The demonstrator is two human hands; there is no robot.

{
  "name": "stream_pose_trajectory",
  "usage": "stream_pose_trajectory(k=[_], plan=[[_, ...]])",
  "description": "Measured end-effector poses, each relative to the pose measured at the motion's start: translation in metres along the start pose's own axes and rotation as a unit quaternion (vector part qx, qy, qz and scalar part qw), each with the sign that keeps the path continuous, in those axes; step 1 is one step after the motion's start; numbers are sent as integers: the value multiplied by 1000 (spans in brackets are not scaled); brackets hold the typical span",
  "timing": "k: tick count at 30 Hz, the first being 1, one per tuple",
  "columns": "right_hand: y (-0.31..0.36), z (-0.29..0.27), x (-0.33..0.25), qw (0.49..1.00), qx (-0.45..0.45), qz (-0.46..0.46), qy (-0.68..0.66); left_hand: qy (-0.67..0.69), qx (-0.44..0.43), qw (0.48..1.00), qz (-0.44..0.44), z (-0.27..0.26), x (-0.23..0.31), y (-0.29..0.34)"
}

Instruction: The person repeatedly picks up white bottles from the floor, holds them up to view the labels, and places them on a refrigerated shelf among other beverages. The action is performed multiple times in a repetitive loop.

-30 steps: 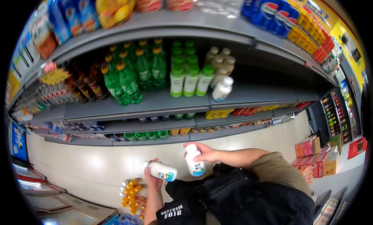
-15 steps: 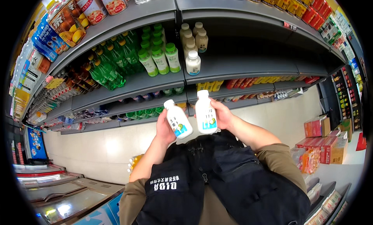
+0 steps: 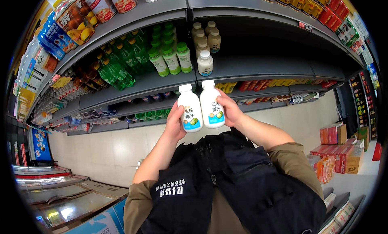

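Note:
My left hand (image 3: 175, 121) is closed round a white drink bottle (image 3: 190, 110) with a white cap and a blue band at its base. A matching white bottle (image 3: 212, 104) is gripped by my right hand (image 3: 229, 108). Both bottles stand nearly upright, side by side and almost touching, with their printed fronts showing. Just beyond them on the shelf (image 3: 258, 72), a similar white bottle (image 3: 205, 64) heads a short column of beige-looking bottles (image 3: 214, 40). Left of that column are green-capped bottles (image 3: 171, 61) in rows.
Large green soda bottles (image 3: 115, 70) fill the shelf farther left. Overhead, an upper shelf carries big cans (image 3: 99, 6) and golden cans (image 3: 297, 3). Lower shelves hold more drinks. Cartons (image 3: 339, 155) are stacked on the floor at right; a glass-topped freezer (image 3: 60, 201) stands at lower left.
Both hands have raised the bottles toward the shelf. The left bottle has straightened from its tilt, and the two have come closer together.

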State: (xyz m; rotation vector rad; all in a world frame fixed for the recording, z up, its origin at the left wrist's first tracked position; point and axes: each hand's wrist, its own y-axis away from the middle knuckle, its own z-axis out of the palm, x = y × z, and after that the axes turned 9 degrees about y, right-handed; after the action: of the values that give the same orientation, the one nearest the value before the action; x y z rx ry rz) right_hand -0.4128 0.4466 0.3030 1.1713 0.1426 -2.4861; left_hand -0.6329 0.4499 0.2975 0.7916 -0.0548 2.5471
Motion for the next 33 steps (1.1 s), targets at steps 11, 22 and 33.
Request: stream_pose_trajectory(k=[11,22,33], plan=[[-11,18,-8,999,1,-9,52,-34,38,998,35,8,13,4],[1,17,2,989,-40,-63,125,-6,49,998,25,-13,-3,5],[6,16,1,983,-31,-65,167,-24,47,998,44,-10,-9,8]])
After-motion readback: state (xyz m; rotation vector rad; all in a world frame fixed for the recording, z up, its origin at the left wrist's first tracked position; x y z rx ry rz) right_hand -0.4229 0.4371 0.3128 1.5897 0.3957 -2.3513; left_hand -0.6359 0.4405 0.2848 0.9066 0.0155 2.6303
